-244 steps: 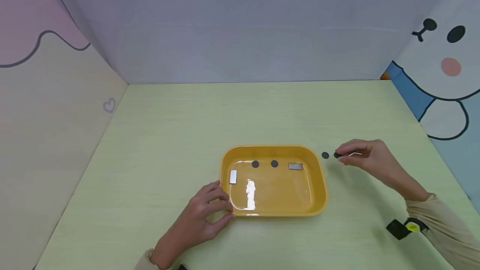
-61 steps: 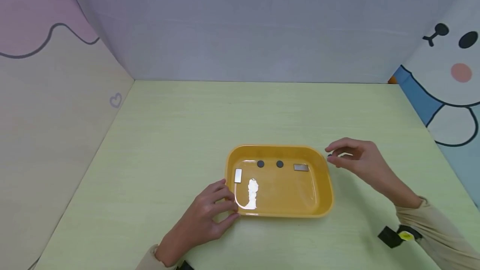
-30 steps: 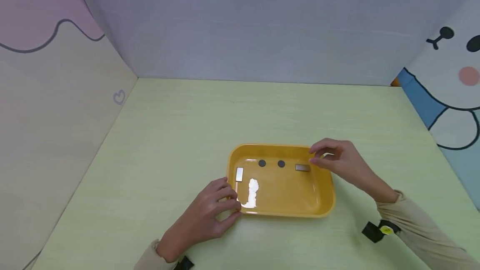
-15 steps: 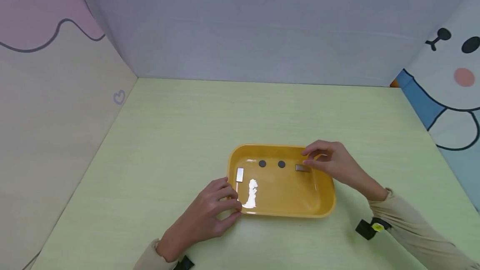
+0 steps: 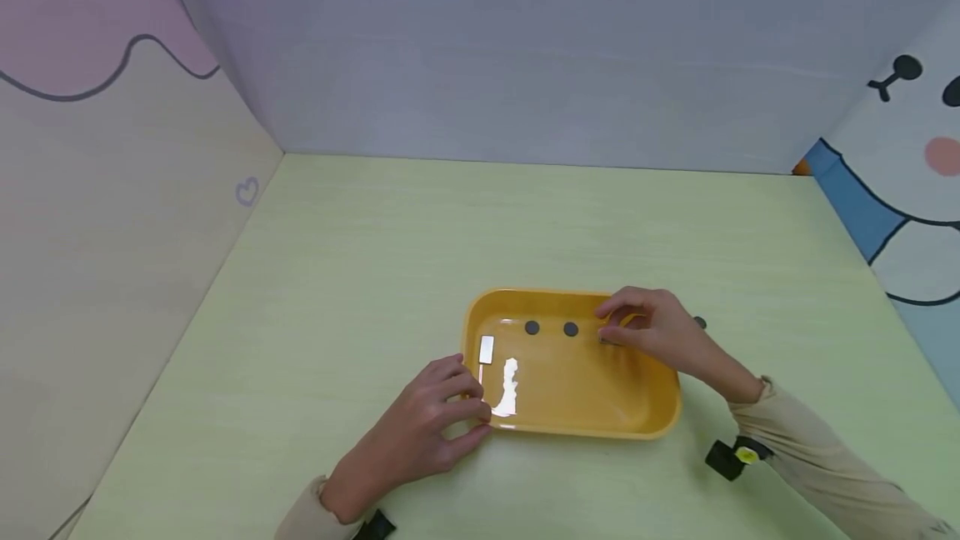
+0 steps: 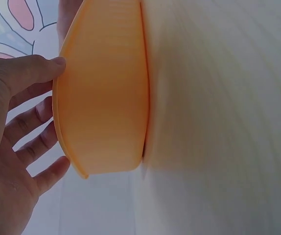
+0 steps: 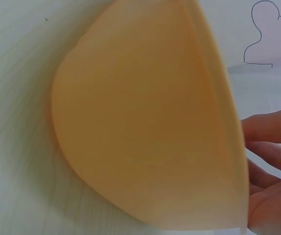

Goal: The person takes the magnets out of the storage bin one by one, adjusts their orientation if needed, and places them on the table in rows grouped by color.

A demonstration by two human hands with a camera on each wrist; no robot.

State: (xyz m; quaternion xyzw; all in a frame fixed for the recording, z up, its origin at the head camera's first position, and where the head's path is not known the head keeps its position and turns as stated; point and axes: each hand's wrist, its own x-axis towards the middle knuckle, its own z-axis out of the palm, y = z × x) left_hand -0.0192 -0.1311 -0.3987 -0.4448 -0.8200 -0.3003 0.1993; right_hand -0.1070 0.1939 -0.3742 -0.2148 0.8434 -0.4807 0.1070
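A yellow tray (image 5: 555,432) stands on the table in the head view. At its near left corner my left hand (image 5: 420,427) holds the rim, thumb on the front edge and fingers bent along the left side; in the left wrist view the thumb tip (image 6: 58,62) lies on the rim. My right hand (image 5: 660,336) reaches over the tray's far right part. Its bent fingers and thumb are right at a small silver bar (image 5: 612,344), partly covered by the thumb. I cannot tell whether they pinch it. The right wrist view shows mainly the tray's outer wall (image 7: 145,122).
Inside the tray, two dark round discs (image 5: 532,327) lie along the far side and a second silver bar (image 5: 487,349) lies at the left. Another dark disc (image 5: 700,322) shows on the table behind my right hand. Upright panels border the table at the back and sides.
The right hand has moved left from beside the tray, where it pinched a dark disc at first, to over the far right silver bar. The left hand has stayed at the rim.
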